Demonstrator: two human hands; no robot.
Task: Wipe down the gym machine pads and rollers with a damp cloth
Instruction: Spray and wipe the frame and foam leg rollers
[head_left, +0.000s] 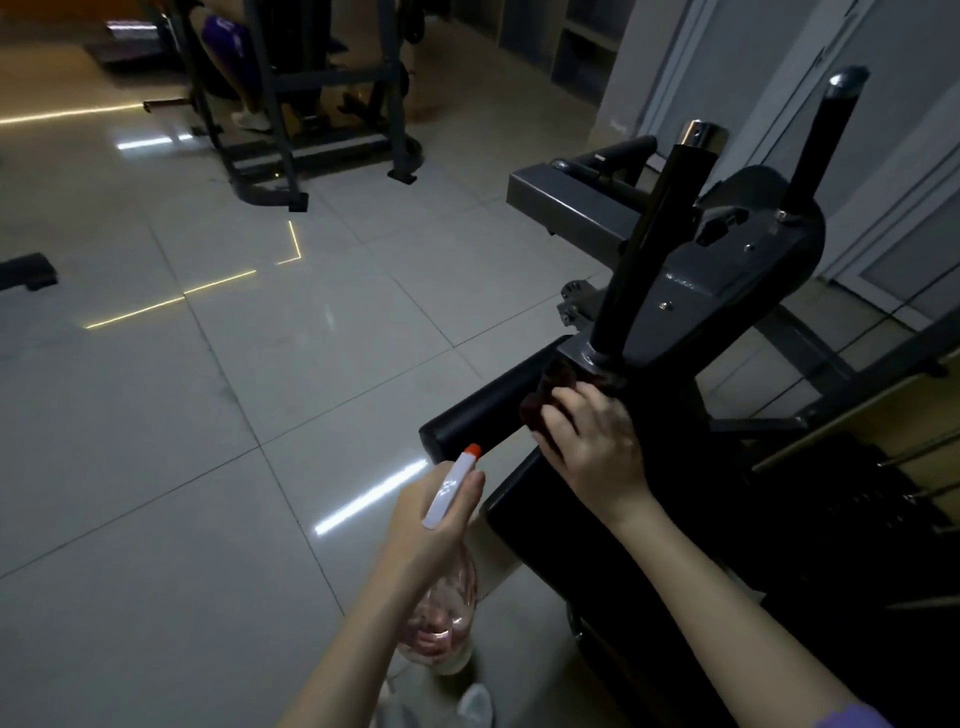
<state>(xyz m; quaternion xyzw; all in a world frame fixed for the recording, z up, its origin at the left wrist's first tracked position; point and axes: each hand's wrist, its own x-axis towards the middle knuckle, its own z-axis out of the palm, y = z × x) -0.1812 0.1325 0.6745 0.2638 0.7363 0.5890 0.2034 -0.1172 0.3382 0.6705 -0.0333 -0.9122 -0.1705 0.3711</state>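
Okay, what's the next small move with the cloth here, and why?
Probably slide the dark cloth under the right hand along the black padded roller toward its free end: the cloth sits at the inner end by the grey metal frame.

Your cloth (537, 410) dark maroon; roller (478, 415) black; your spray bottle (449, 597) clear pink, white head, orange tip; floor tiles (208, 415) pale grey.

Head view, forward-down, close to gym machine (737, 280)
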